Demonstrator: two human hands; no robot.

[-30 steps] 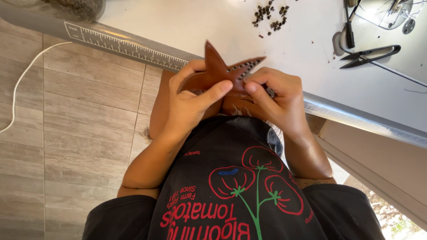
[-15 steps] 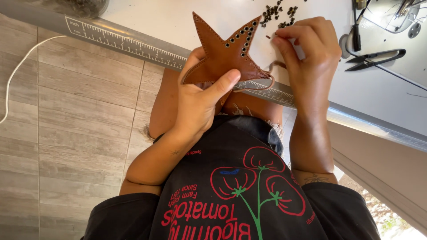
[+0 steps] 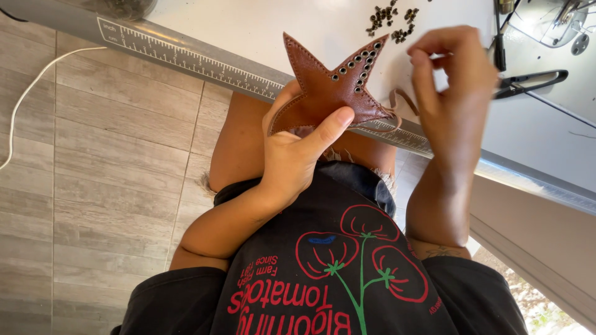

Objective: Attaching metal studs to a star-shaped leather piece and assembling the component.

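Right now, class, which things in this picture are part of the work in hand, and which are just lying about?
In the work:
- brown star-shaped leather piece with metal eyelets, pinched in the left hand
- thin brown lace trailing from it
- right hand, raised beside the star, fingers bent

Lying about:
- heap of small dark metal eyelets
- black scissors
- grey printed ruler strip on the table edge
- white cable on the floor

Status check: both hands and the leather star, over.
Left hand grips leather star, thumb on its face. Right hand raised beside it, fingers pinched; a thin lace hangs near the star. Nothing in the way; eyelets and scissors on table.
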